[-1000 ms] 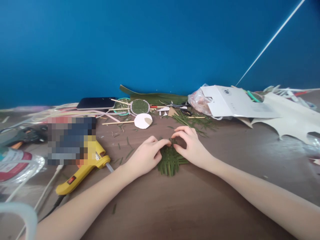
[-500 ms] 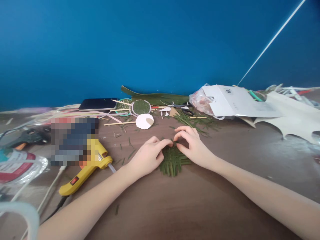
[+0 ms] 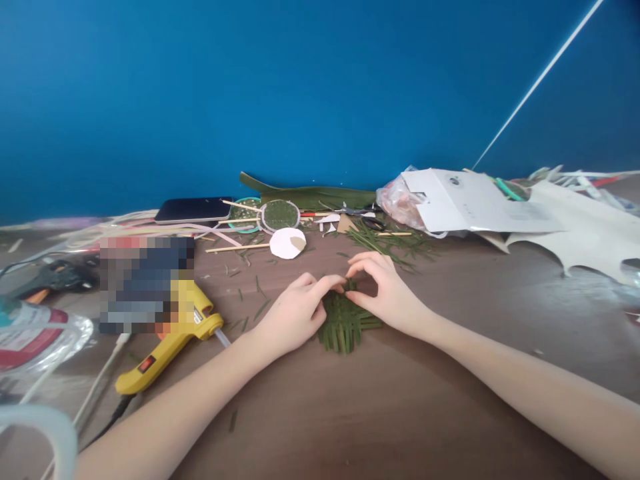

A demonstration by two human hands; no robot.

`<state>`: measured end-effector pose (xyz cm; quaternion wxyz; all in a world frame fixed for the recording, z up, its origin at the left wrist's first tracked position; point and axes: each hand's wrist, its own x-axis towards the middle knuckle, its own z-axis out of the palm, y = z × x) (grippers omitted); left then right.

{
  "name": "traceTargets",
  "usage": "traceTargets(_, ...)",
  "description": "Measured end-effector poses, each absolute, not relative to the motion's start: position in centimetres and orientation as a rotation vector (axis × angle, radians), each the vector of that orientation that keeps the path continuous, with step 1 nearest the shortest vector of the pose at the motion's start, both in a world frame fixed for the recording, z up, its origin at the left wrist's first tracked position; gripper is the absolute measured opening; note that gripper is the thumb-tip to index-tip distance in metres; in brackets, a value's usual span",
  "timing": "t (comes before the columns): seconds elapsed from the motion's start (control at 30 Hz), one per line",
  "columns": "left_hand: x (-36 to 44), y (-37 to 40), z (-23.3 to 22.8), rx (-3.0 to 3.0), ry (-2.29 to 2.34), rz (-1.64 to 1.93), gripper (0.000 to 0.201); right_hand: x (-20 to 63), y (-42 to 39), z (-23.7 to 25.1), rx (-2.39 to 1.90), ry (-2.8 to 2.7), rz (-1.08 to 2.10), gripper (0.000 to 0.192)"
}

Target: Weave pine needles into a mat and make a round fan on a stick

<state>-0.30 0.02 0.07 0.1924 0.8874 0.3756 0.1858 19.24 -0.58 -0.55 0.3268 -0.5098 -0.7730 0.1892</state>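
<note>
A small mat woven from green leaf strips [image 3: 344, 325] lies flat on the brown table [image 3: 380, 413], in the middle of the head view. My left hand [image 3: 295, 313] rests on its left side and pinches a strip at the mat's far edge. From the right, my right hand [image 3: 385, 287] arches over the far right corner, thumb and forefinger closed on a strip there. The fingertips of both hands nearly meet above the mat's top edge. Part of the mat is hidden under my palms.
A yellow glue gun [image 3: 170, 340] lies left of the mat beside a blurred patch. Behind are a white paper disc [image 3: 287, 243], round green woven pieces [image 3: 280, 214], a phone [image 3: 194, 209], a long green leaf [image 3: 313, 195], loose green strips [image 3: 385, 241] and white card sheets [image 3: 470, 200].
Both hands stay at the mat's far edge, with only small finger movements. The view has shifted slightly.
</note>
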Motion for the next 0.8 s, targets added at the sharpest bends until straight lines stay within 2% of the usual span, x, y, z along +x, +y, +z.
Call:
traceTargets(0.1, -0.28, 0.03, 0.18, 2.500, 1.058, 0.494, 0.052, 19.35, -0.54, -0.56, -1.346, -2.006, 0.491, 0.005)
traceTargets(0.37, -0.36, -0.07, 0.23, 2.540, 1.033, 0.522, 0.048, 19.46, -0.30, -0.90, -1.325, -1.992, 0.437, 0.013)
traceTargets(0.63, -0.38, -0.06, 0.24, 2.530, 1.047, 0.510, 0.041, 19.49, -0.28, -0.90, -1.332, -1.996, 0.431, 0.014)
traceTargets(0.8, -0.38, -0.06, 0.28, 2.521, 1.043, 0.507, 0.043, 19.44, -0.36, -0.86, -1.347, -2.046, 0.453, 0.024)
